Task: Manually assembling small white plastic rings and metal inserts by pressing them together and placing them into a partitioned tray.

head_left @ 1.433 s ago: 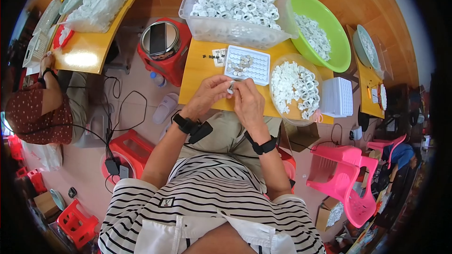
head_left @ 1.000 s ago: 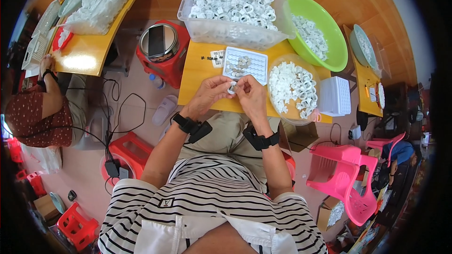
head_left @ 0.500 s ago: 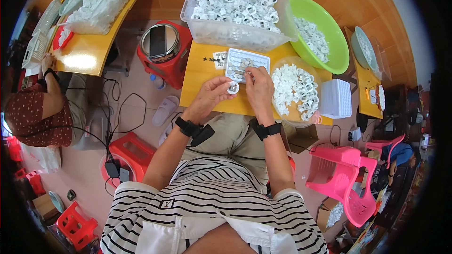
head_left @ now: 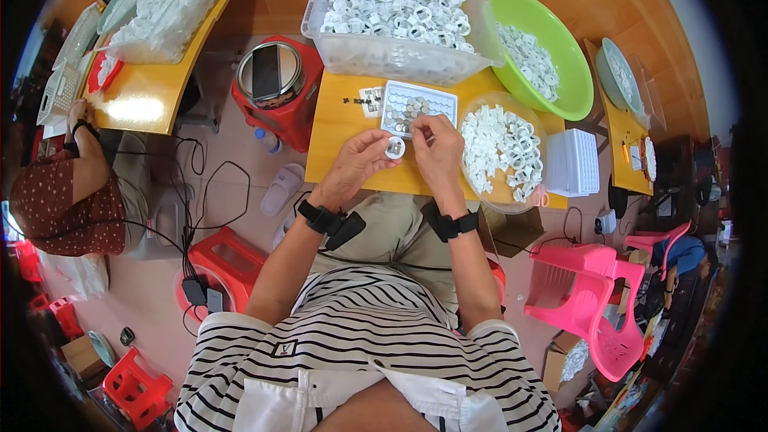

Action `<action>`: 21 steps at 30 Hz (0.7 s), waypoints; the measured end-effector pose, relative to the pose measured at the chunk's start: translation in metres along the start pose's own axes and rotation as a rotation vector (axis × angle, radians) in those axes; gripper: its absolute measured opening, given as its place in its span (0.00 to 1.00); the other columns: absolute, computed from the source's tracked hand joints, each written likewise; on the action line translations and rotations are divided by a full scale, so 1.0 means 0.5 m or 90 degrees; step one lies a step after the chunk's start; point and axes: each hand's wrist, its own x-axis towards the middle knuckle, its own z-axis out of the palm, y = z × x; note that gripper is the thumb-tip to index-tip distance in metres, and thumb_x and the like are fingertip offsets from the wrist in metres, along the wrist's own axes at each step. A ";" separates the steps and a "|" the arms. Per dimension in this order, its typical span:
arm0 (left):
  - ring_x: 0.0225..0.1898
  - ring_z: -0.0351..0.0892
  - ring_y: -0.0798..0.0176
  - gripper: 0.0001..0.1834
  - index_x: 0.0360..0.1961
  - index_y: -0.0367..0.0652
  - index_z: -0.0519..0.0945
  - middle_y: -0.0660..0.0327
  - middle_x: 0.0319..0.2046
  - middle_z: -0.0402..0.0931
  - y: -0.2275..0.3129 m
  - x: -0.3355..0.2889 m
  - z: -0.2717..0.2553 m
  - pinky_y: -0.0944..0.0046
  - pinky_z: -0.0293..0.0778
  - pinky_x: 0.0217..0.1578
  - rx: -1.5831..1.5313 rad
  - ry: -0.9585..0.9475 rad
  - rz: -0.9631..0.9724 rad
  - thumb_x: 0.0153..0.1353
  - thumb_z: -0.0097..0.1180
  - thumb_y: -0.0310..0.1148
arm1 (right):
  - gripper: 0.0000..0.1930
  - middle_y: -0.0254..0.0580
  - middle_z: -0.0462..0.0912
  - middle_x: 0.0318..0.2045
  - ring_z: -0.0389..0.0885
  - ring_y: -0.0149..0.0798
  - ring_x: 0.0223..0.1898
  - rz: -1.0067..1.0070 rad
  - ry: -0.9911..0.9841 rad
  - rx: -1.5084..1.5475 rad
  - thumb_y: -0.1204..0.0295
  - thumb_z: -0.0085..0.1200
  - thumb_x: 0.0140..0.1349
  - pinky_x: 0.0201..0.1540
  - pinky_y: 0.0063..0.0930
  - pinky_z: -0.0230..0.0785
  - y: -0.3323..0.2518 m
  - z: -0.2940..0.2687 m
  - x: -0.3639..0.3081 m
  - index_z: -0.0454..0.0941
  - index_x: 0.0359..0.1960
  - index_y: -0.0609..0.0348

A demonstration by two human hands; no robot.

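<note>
My left hand pinches a small white ring-shaped plastic part with something metallic inside it. Just to its right, my right hand has its thumb and fingers pressed together over the near edge of a white tray. What those fingers hold, if anything, is too small to make out. Silver button-shaped discs lie loose in the tray, which has rows of round pockets. A round clear tray with white plastic parts and rings stands to the right of my right hand.
Behind the white tray stands a clear bin full of white rings, with a green basin beside it. Small black pieces lie left of the tray. Stacked white trays are at the right edge. A co-worker sits far left.
My right hand has drawn back slightly toward me from the discs in the tray, its fingers now pinched together. The left hand still holds the white ring-shaped part in nearly the same place.
</note>
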 end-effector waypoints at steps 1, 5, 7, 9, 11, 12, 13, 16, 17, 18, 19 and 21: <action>0.37 0.77 0.67 0.10 0.44 0.38 0.72 0.61 0.38 0.75 -0.001 0.001 -0.001 0.70 0.75 0.39 -0.002 -0.006 -0.001 0.63 0.47 0.30 | 0.04 0.44 0.75 0.25 0.76 0.43 0.23 0.001 0.000 0.000 0.83 0.51 0.49 0.25 0.31 0.68 -0.014 -0.004 -0.008 0.75 0.27 0.63; 0.36 0.77 0.70 0.11 0.44 0.37 0.72 0.61 0.39 0.75 -0.002 0.003 0.000 0.70 0.74 0.39 -0.030 0.003 -0.015 0.63 0.47 0.30 | 0.05 0.42 0.75 0.25 0.76 0.39 0.23 0.014 0.003 0.059 0.84 0.50 0.49 0.23 0.25 0.67 -0.040 -0.008 -0.040 0.75 0.27 0.64; 0.35 0.77 0.70 0.11 0.45 0.37 0.72 0.61 0.38 0.76 0.000 0.002 -0.001 0.71 0.74 0.39 -0.027 -0.004 -0.017 0.63 0.47 0.29 | 0.05 0.43 0.75 0.25 0.76 0.40 0.22 -0.037 0.001 0.048 0.84 0.51 0.49 0.23 0.27 0.67 -0.040 -0.004 -0.048 0.75 0.28 0.64; 0.35 0.77 0.71 0.11 0.45 0.37 0.73 0.61 0.38 0.76 0.003 0.000 0.000 0.71 0.74 0.39 -0.024 -0.010 -0.017 0.62 0.47 0.29 | 0.05 0.43 0.75 0.25 0.75 0.41 0.22 -0.056 0.003 0.031 0.84 0.51 0.49 0.24 0.28 0.67 -0.033 0.001 -0.053 0.75 0.28 0.64; 0.34 0.77 0.72 0.12 0.45 0.37 0.73 0.62 0.38 0.76 0.003 -0.002 0.003 0.71 0.75 0.39 -0.014 -0.010 -0.006 0.62 0.47 0.29 | 0.05 0.44 0.75 0.25 0.75 0.42 0.22 -0.077 0.001 0.013 0.84 0.51 0.49 0.24 0.29 0.67 -0.031 0.002 -0.056 0.75 0.28 0.64; 0.34 0.77 0.72 0.12 0.45 0.37 0.73 0.62 0.38 0.76 0.003 -0.002 0.004 0.71 0.75 0.39 -0.014 -0.010 -0.006 0.62 0.47 0.29 | 0.06 0.44 0.75 0.25 0.75 0.43 0.23 -0.083 0.002 0.009 0.84 0.51 0.49 0.25 0.30 0.67 -0.030 0.002 -0.057 0.75 0.29 0.64; 0.34 0.77 0.72 0.11 0.45 0.37 0.73 0.62 0.37 0.76 0.003 -0.003 0.004 0.71 0.75 0.38 -0.012 -0.010 -0.004 0.62 0.47 0.29 | 0.06 0.44 0.75 0.25 0.75 0.45 0.24 -0.088 0.003 0.006 0.84 0.51 0.48 0.26 0.31 0.67 -0.031 0.001 -0.057 0.75 0.30 0.63; 0.34 0.77 0.73 0.11 0.45 0.37 0.73 0.62 0.37 0.76 0.001 -0.002 0.002 0.72 0.75 0.38 -0.007 -0.009 -0.001 0.62 0.47 0.29 | 0.07 0.44 0.75 0.24 0.75 0.45 0.26 -0.130 0.007 -0.042 0.84 0.51 0.48 0.28 0.32 0.67 -0.034 0.002 -0.056 0.75 0.30 0.62; 0.34 0.77 0.73 0.11 0.44 0.37 0.73 0.62 0.37 0.76 0.001 -0.002 0.001 0.72 0.75 0.38 -0.005 -0.007 0.001 0.62 0.48 0.29 | 0.07 0.44 0.75 0.24 0.75 0.45 0.26 -0.130 0.007 -0.042 0.84 0.51 0.48 0.28 0.32 0.67 -0.037 0.000 -0.056 0.75 0.30 0.62; 0.34 0.77 0.73 0.11 0.44 0.37 0.73 0.62 0.37 0.76 0.001 -0.002 0.001 0.72 0.75 0.38 -0.006 -0.007 0.000 0.62 0.48 0.29 | 0.08 0.44 0.74 0.24 0.74 0.45 0.27 -0.134 -0.001 -0.055 0.84 0.51 0.47 0.28 0.33 0.67 -0.040 -0.001 -0.056 0.74 0.30 0.61; 0.34 0.76 0.73 0.11 0.44 0.38 0.74 0.63 0.36 0.76 0.003 -0.003 0.003 0.72 0.75 0.37 -0.002 -0.007 0.001 0.62 0.48 0.29 | 0.08 0.43 0.73 0.23 0.74 0.45 0.27 -0.137 -0.010 -0.069 0.84 0.51 0.47 0.28 0.34 0.66 -0.043 -0.003 -0.056 0.74 0.30 0.61; 0.33 0.76 0.73 0.10 0.44 0.38 0.74 0.63 0.36 0.76 0.003 -0.003 0.003 0.72 0.75 0.37 0.002 -0.008 0.001 0.62 0.48 0.29 | 0.09 0.43 0.73 0.23 0.74 0.45 0.27 -0.146 -0.020 -0.073 0.84 0.51 0.47 0.28 0.34 0.66 -0.048 -0.006 -0.054 0.74 0.30 0.60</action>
